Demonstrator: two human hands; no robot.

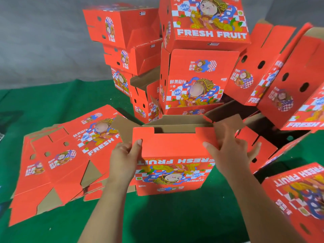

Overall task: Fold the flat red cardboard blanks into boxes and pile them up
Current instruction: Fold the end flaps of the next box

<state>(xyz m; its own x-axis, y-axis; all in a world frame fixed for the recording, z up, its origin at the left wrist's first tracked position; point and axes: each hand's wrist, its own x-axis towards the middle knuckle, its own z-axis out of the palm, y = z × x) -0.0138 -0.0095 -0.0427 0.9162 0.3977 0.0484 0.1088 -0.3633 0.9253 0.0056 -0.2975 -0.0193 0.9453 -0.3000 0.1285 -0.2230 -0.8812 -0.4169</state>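
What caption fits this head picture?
Both hands, left and right, grip a half-folded red box between flat blanks and piled boxes.

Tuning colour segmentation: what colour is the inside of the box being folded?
Plain brown cardboard inside the box, red printed outside; shows in the head view.

You are in a packing workspace, the kind set up for assembling fruit cartons by hand. Around you rise piles of folded red boxes (205,23) printed with "FRESH FRUIT" and a cartoon figure, some leaning at the right. A stack of flat red blanks (57,160) lies at your left. Everything sits on a green cloth surface (52,100), with a plain grey wall (43,41) behind. You see many copies of one printed carton.
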